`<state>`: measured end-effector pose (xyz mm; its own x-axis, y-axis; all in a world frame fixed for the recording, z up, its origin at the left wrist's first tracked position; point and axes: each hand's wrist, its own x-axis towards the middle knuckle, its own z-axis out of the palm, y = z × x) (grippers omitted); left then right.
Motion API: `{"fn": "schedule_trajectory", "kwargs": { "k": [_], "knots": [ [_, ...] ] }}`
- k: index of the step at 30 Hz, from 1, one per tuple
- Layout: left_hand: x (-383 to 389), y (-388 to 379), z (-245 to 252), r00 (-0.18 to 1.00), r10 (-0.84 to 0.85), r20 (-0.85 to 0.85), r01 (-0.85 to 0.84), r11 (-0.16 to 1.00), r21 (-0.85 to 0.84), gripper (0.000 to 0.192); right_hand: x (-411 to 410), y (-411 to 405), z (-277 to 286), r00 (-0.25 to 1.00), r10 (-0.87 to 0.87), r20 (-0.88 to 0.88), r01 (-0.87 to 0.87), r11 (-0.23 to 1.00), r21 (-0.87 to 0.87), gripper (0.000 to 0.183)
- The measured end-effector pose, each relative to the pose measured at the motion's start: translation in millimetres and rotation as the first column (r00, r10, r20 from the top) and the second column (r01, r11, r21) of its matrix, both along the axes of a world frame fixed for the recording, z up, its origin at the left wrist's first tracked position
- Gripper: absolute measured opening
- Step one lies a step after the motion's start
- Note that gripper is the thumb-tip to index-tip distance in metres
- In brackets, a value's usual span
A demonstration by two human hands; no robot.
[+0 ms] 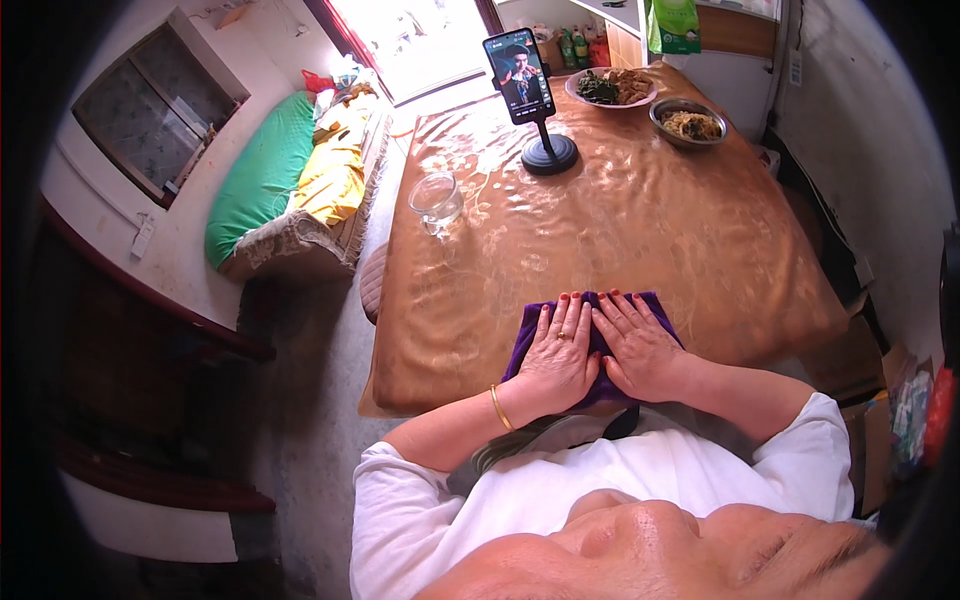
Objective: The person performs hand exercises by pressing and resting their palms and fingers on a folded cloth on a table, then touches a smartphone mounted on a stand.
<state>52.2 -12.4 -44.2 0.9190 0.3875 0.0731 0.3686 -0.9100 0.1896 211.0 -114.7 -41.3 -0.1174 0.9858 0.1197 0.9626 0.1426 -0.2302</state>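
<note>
A purple cloth, which looks folded, lies at the near edge of the table. Both hands rest flat on top of it, palms down. My left hand covers its left part, with a ring on one finger and a bangle at the wrist. Beside it, my right hand covers the right part, and the thumbs come close together in the middle. The fingers are stretched out and slightly spread, gripping nothing. Much of the cloth is hidden beneath the hands. Under it is a glossy brown tablecloth with a floral pattern.
A clear glass mug stands toward the left edge. Farther back, a phone showing a video sits on a round-based stand. A plate of food and a metal bowl of food occupy the far right.
</note>
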Motion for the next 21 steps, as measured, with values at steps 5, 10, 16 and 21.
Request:
{"fn": "schedule_trajectory", "kwargs": {
  "k": [5,10,16,21],
  "knots": [
    [19,28,-1,1.0,0.029,0.0,-0.029,0.999,0.024,0.07,14,32,-5,1.0,0.0,-0.003,0.0,1.0,0.028,0.065],
    [42,60,-2,0.996,0.09,-0.002,-0.089,0.996,0.018,0.068,35,70,-12,0.999,-0.025,0.035,0.022,0.997,0.07,0.064],
    [68,97,-5,0.99,0.138,0.037,-0.138,0.99,0.008,0.065,56,115,-17,0.998,-0.064,0.029,0.06,0.99,0.124,0.06],
    [89,126,-4,0.985,0.168,0.048,-0.168,0.986,0.008,0.064,70,146,-17,0.994,-0.109,-0.008,0.109,0.982,0.152,0.057]
  ]
}}
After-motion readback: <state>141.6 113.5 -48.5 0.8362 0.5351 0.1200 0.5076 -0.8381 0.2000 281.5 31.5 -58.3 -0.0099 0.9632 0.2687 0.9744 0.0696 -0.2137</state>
